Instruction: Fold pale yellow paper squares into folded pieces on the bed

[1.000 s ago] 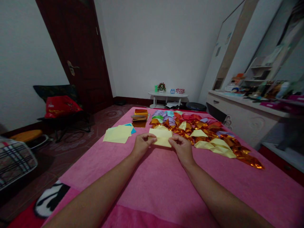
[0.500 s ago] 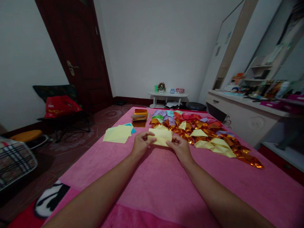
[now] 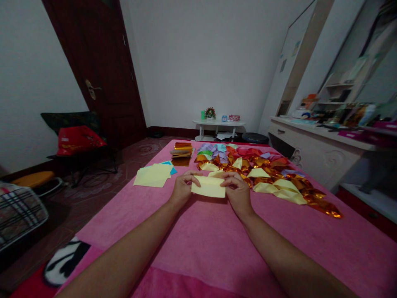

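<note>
Between my hands is a folded sheet of pale yellow paper (image 3: pixel 208 188), held just above the pink bed cover (image 3: pixel 198 236). My left hand (image 3: pixel 183 187) pinches its left end between thumb and fingers. At the right end my right hand (image 3: pixel 237 189) is closed on the same paper. A stack of flat yellow sheets (image 3: pixel 152 175) lies to the left, with a blue sheet (image 3: pixel 173 169) showing under it. Beyond and to the right spread folded yellow paper pieces (image 3: pixel 282 191) and shiny gold ones (image 3: pixel 319 203).
Behind the yellow stack sits a pile of gold foil sheets (image 3: pixel 182 153). Purple folded papers (image 3: pixel 220 156) and red ones (image 3: pixel 251 152) lie at the far side. A small white table (image 3: pixel 218 123) stands by the wall, a dresser (image 3: pixel 316 142) at right, a chair with a red bag (image 3: pixel 79 140) at left.
The yellow paper has come lower and nearer to me, and its folded face now shows as one narrow strip. My fingers have shifted to its upper corners.
</note>
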A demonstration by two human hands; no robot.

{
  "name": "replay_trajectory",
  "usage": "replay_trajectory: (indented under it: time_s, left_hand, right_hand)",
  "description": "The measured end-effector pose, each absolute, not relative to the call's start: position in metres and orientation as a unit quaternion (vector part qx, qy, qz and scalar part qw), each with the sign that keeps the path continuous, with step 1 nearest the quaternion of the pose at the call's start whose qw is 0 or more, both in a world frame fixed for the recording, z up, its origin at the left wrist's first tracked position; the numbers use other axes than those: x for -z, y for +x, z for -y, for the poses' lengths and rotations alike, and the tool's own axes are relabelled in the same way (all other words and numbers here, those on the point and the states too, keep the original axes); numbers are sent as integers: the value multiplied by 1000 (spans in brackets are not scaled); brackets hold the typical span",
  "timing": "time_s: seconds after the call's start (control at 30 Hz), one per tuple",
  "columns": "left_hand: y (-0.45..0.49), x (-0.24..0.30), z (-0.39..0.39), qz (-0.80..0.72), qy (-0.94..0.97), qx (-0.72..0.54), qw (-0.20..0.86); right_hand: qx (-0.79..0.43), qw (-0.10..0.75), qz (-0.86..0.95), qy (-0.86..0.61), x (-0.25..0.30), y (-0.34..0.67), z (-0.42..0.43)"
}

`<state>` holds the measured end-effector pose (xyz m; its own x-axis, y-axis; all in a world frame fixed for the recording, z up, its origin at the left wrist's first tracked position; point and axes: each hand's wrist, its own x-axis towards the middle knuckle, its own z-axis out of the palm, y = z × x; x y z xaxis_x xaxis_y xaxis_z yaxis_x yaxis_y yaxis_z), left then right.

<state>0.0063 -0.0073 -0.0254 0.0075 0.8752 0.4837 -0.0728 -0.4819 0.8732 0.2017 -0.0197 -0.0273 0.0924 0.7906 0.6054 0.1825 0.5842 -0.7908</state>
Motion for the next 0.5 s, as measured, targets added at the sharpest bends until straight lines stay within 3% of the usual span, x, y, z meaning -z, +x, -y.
replay_trajectory:
  time_s: [0.27, 0.5]
  left_hand:
    - [6, 29, 5, -338, 550, -631, 431]
    - [0, 31, -1, -333, 464, -625, 531]
  right_hand:
    - [-251, 612, 619, -423, 26, 202, 18]
    - [-333, 548, 645, -415, 25, 193, 28]
